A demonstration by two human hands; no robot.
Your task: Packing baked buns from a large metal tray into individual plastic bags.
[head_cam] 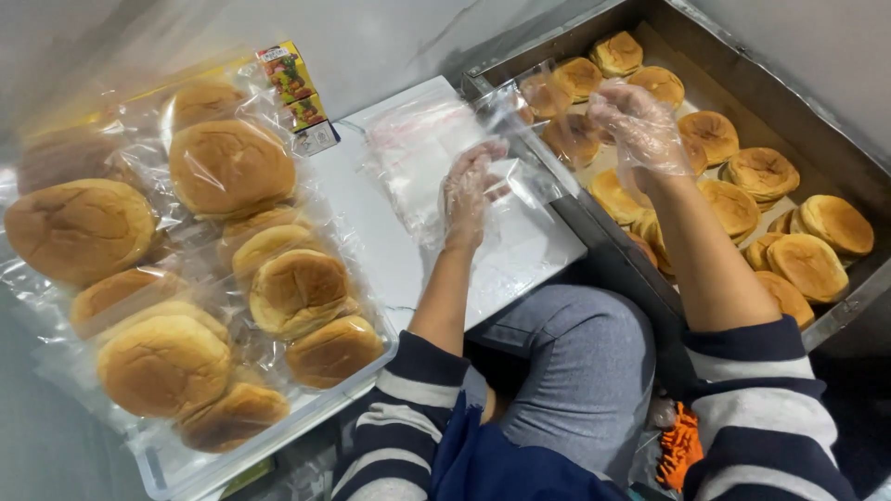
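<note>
The biggest thing here is the metal tray [840, 148] running from twelve o'clock out to three, its floor scattered with loose golden buns [809, 264] in uneven rows. Over at nine o'clock a white bin [172, 464] is heaped with bagged buns [230, 167], each sealed in clear plastic and piled one over another. A small stack of colourful cartons [295, 88] leans at the bin's far corner, near eleven o'clock. Between bin and tray lies a white board [371, 223], and on it, toward twelve o'clock, a loose pile of empty clear bags [413, 153].

The person sits with a grey-trousered knee [580, 343] up at six o'clock, striped sleeves pushed back, both hands in thin clear gloves. The left hand [471, 190] is near the centre, fingers pinching the lower edge of a clear plastic bag [524, 130], so it is grasping the bag. The right hand [639, 125], at about one o'clock over the tray's near edge, has the other side of that same bag gathered in its fingers, and the bag is stretched between the two hands above the seam where board meets tray. Something orange [680, 445] sits low at five o'clock, by the right sleeve.
</note>
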